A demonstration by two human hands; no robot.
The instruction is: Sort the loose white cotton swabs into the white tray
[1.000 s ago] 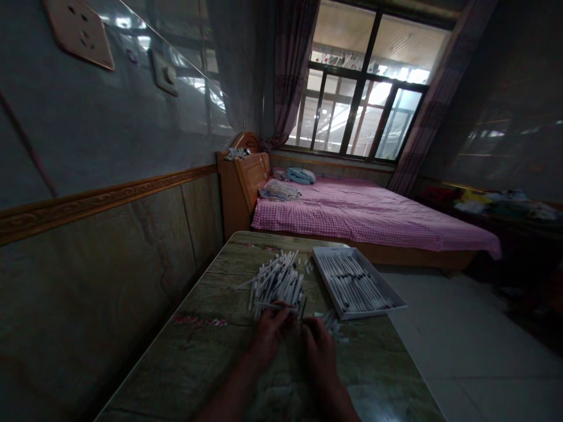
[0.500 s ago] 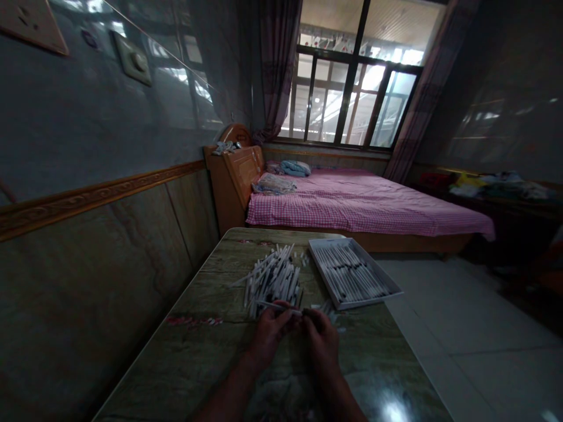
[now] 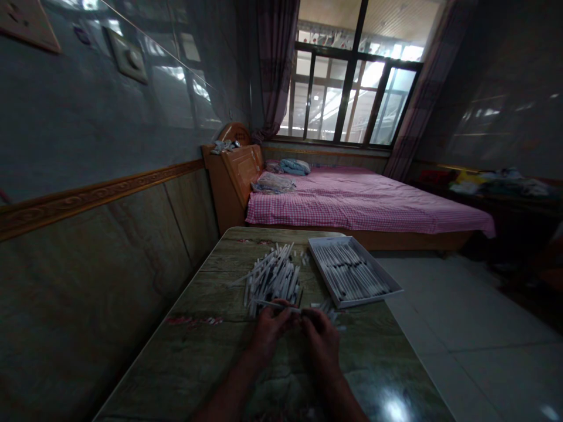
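My left hand [image 3: 270, 335] pinches a thin white stick [image 3: 275, 305] at the near edge of a loose heap of white sticks [image 3: 272, 278]. My right hand [image 3: 321, 343] meets the stick's far end, where a dark tip shows between its fingers. Just beyond my right fingers lies a small scatter of loose sticks [image 3: 325, 308]. To the right of the heap, a white rectangular tray [image 3: 352, 272] holds sticks in neat parallel rows, their dark middles lined up. Everything rests on a mottled green tabletop [image 3: 197, 346].
The table's left side runs along a marble-patterned wall panel [image 3: 132, 264]. Off its right edge is a pale tiled floor [image 3: 461, 316]. Beyond the table's far end stands a bed with a pink gingham sheet [image 3: 365, 211], below a barred window [image 3: 352, 76].
My hands have drawn closer, and my right fingers now reach the stick's far end. The whole view has shifted slightly, so the room sits lower and straighter.
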